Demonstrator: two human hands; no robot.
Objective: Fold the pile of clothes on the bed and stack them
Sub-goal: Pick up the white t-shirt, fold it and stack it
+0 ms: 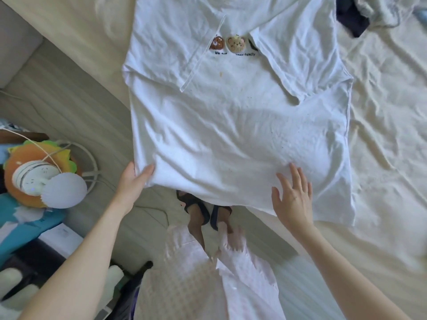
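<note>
We see one white cotton T-shirt (231, 135), both sleeves folded in; left hand (134, 179) pinches its hem, right hand (293, 199) lies flat, fingers spread.

Soft, bright daylight fills the view, without hard glare. The white T-shirt (231, 135) shows gentle shadows in its wrinkles, above the left hand (132, 179) that pinches its hem. The picture is slightly blurred and edges bend from the wide lens.
</note>
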